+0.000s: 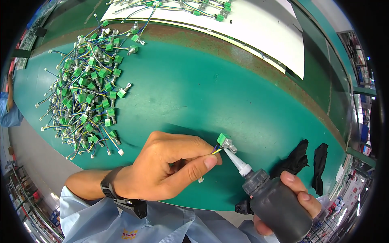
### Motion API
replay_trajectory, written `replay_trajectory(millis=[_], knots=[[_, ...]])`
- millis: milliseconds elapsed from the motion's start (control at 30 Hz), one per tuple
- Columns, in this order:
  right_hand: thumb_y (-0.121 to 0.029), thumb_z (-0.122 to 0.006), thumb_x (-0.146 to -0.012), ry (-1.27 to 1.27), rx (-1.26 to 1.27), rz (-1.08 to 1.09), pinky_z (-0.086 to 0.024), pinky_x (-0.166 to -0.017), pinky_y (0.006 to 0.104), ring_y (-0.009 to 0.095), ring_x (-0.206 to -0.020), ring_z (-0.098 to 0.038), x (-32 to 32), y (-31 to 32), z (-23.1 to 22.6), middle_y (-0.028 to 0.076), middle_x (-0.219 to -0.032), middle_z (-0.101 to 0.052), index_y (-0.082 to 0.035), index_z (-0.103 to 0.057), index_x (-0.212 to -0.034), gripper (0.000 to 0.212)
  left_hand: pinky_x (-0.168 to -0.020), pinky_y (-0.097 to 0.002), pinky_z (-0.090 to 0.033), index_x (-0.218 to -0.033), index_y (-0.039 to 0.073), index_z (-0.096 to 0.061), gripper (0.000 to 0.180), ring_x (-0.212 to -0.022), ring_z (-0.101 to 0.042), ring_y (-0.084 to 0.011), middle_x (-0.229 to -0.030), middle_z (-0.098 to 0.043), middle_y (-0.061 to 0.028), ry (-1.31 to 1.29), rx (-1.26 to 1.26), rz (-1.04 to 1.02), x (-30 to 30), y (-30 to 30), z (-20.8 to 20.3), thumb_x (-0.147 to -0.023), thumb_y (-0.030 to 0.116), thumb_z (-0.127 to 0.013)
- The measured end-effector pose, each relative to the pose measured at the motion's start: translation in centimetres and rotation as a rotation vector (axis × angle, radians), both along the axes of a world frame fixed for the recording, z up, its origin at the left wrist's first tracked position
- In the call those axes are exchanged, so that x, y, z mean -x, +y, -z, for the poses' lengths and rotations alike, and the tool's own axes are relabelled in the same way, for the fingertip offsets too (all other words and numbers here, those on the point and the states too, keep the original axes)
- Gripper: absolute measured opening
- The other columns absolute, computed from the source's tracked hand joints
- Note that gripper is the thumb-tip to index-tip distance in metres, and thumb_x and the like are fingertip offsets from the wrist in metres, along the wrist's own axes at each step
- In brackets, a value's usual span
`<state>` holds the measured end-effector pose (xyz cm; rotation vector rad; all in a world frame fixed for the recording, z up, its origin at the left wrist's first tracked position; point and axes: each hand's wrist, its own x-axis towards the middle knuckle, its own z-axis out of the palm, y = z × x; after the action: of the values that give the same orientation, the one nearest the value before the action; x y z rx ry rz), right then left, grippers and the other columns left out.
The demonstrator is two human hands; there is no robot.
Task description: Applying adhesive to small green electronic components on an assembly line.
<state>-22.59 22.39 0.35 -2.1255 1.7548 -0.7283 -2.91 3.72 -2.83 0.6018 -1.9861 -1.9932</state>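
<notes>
My left hand (174,166) pinches the wires of a potentiometer (223,139) between thumb and forefinger. It has a green square body and a metal threaded shaft that points toward the lower right. A white connector (201,179) on its wires hangs below my fingers. My right hand (308,203) is wrapped round a black squeeze bottle (281,212), tilted up to the left. The bottle's white tapered nozzle (237,161) has its tip at the potentiometer's shaft, by the green body. Whether the tip touches it, I cannot tell.
A heap of wired green potentiometers (89,97) covers the left of the green table (182,97). More potentiometers (196,12) lie on a white board (251,32) beyond the rusty metal edge (227,46). Two black cloth pieces (298,158) lie at the right. A person's sleeve (10,111) shows far left.
</notes>
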Motion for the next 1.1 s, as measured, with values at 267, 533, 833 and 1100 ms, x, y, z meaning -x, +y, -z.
replay_trajectory(millis=[267, 533, 833, 1100], knots=[[-0.055, -0.053, -0.091, -0.208, 0.720, 0.423, -0.051, -0.052, 0.0255, 0.031, -0.072, -0.065, -1.4, -1.8, 3.6, 0.035, -0.114, -0.056, 0.008, -0.043, -0.128, 0.074, -0.050, -0.0257, -0.046, -0.093, -0.006, -0.070, 0.024, -0.056, -0.061, -0.0135, -0.072, -0.067, -0.0122, -0.016, -0.122, 0.006, -0.2, -0.2, -0.3, -0.097, 0.015, -0.060], [-0.044, -0.046, -0.099, -0.848, 0.435, 0.467, -0.049, -0.045, 0.0229, 0.018, -0.058, -0.062, -0.4, -3.2, 2.9, 0.037, -0.123, -0.051, 0.006, -0.035, -0.133, 0.061, -0.052, -0.0238, -0.040, -0.092, -0.003, -0.070, 0.022, -0.059, -0.054, -0.0100, -0.069, -0.060, -0.0059, -0.025, -0.186, -0.039, -0.1, -0.1, -0.7, -0.096, 0.017, -0.061], [-0.033, -0.042, -0.103, -1.525, 0.414, 0.657, -0.042, -0.043, 0.0192, 0.012, -0.054, -0.054, 1.5, -4.0, 2.2, 0.029, -0.117, -0.061, 0.003, -0.051, -0.122, 0.041, -0.055, -0.0280, -0.038, -0.093, 0.001, -0.071, 0.010, -0.060, -0.050, -0.0145, -0.073, -0.058, -0.0069, -0.071, 0.553, -0.057, -0.1, -0.2, -1.4, -0.090, 0.007, -0.065], [-0.034, -0.045, -0.103, -1.915, 0.376, 0.594, -0.039, -0.044, 0.0181, 0.010, -0.058, -0.052, 2.5, -3.7, 2.3, 0.024, -0.116, -0.064, 0.001, -0.059, -0.114, 0.040, -0.063, -0.0345, -0.044, -0.092, 0.000, -0.069, 0.008, -0.069, -0.055, -0.0255, -0.075, -0.058, -0.0104, -0.109, 0.957, -0.086, 0.4, -0.2, -5.1, -0.085, -0.001, -0.065]])
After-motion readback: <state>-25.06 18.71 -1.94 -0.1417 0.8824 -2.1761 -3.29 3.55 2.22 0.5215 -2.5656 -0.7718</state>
